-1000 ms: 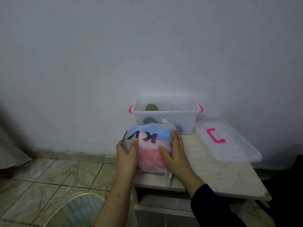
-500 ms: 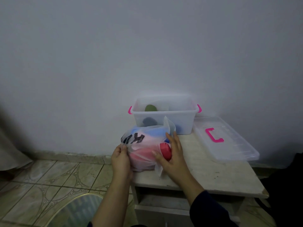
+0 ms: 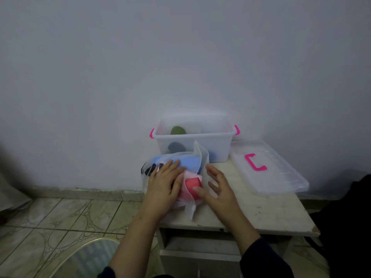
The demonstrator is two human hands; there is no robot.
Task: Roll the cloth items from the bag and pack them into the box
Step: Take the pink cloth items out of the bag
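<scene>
Left hand [image 3: 163, 184] flat on bag [image 3: 202, 157], right hand [image 3: 219, 187] beside, before box [image 3: 193, 145]

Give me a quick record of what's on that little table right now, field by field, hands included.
surface: small pale table against the wall
bag: translucent plastic bag lying on the table, mouth open to the right
bag contents: blue cloth, pink cloth, red cloth
box: clear box with pink latches, lid off, dark rolled items inside
lid: clear lid beside the box, on the right
left hand: flat on the bag
right hand: open, at the bag's mouth
</scene>
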